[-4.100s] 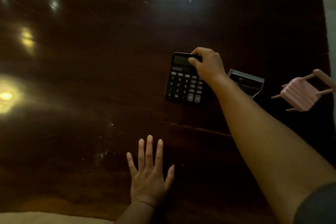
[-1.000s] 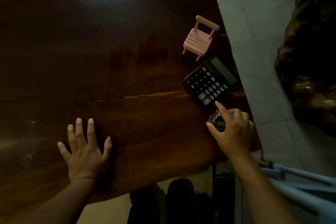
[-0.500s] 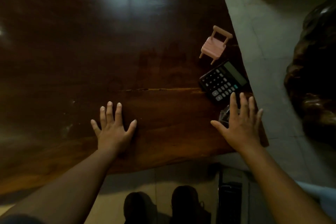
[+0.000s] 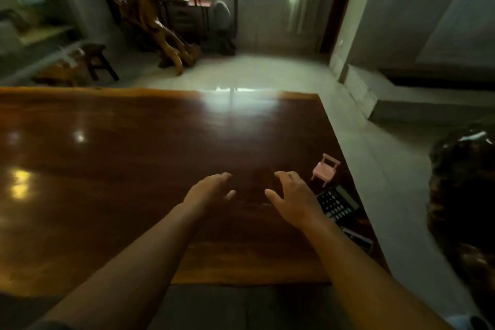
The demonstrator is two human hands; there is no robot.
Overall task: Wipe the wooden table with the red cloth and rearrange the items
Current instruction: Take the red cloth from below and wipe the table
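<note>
The dark glossy wooden table [image 4: 134, 169] fills the lower left and middle. Both hands hover over its right half, empty, fingers loosely apart: my left hand [image 4: 210, 190] and my right hand [image 4: 293, 199], a short gap between them. Along the table's right edge stand a small pink toy chair [image 4: 325, 170], a black calculator [image 4: 336, 205] partly behind my right hand, and a small silver-edged object [image 4: 359, 240] beside my right forearm. No red cloth is in view.
Pale tiled floor [image 4: 267, 69] lies beyond and to the right of the table. A large carved root sculpture [image 4: 150, 13] and a dark stool [image 4: 97, 60] stand at the back left. A dark glossy wooden mass [image 4: 463, 195] sits close on the right.
The view has tilted up from the tabletop to the room. Both hands lifted off the table and came closer together. My right hand left the small silver-edged object.
</note>
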